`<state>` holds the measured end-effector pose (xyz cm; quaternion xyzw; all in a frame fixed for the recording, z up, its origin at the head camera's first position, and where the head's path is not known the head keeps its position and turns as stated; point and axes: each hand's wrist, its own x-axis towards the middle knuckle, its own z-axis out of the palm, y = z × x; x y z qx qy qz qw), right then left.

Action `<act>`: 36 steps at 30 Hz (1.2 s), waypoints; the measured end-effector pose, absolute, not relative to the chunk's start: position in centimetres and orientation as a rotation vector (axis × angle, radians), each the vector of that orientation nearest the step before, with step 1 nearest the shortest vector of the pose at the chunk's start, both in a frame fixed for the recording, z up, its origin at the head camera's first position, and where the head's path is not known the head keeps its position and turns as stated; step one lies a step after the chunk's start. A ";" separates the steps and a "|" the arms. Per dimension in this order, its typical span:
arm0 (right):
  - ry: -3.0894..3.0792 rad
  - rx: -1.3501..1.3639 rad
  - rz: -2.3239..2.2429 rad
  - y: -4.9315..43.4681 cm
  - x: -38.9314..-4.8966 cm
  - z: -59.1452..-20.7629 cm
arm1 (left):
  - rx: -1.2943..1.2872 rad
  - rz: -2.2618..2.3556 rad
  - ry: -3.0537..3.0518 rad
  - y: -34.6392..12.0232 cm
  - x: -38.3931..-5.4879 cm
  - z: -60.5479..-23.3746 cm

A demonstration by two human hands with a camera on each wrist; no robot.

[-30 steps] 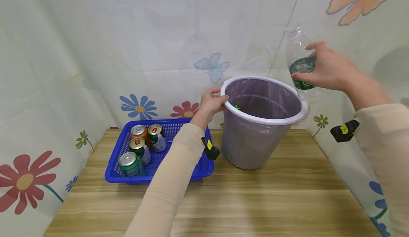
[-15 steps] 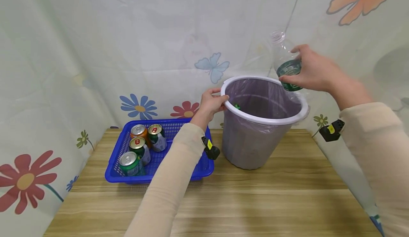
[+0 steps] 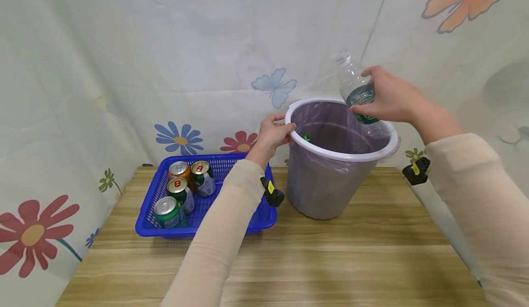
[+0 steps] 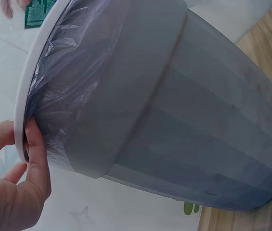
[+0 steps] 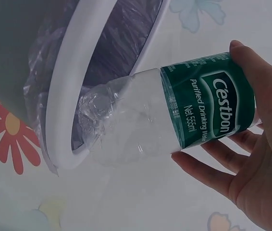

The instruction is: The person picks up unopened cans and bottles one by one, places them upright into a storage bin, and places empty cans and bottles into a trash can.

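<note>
My right hand [image 3: 394, 98] grips a clear plastic water bottle [image 3: 351, 79] by its green label, over the right part of a trash can's mouth. The bottle's neck points up and left, and in the right wrist view its base [image 5: 97, 110] overlaps the white rim. The grey trash can [image 3: 326, 187] has a pale rim and a thin clear bag lining. My left hand [image 3: 272, 134] pinches the left side of the rim, thumb on top and fingers beneath, as the left wrist view also shows. Something small and green [image 3: 306, 138] shows inside the can.
Left of the can, a blue plastic basket [image 3: 144, 215] stands on the wooden table [image 3: 289, 270]. Several drink cans, among them a green can [image 3: 167, 210] and an orange can [image 3: 178, 169], stand in its left half. A patterned curtain [image 3: 206, 68] hangs close behind.
My right hand has carried the bottle left and slightly down, from beyond the can's right side to over its opening. The left hand has stayed at the rim.
</note>
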<state>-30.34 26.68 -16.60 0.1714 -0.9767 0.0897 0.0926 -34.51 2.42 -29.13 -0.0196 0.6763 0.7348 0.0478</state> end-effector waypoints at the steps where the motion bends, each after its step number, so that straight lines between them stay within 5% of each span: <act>1: -2.897 0.518 0.266 26.6 -30.4 -16.7 | -0.060 2.242 2.062 2.4 -34.5 -29.1; 36: -2.966 0.585 0.263 25.3 -30.9 -19.5 | -0.054 2.246 2.056 2.5 -34.5 -29.2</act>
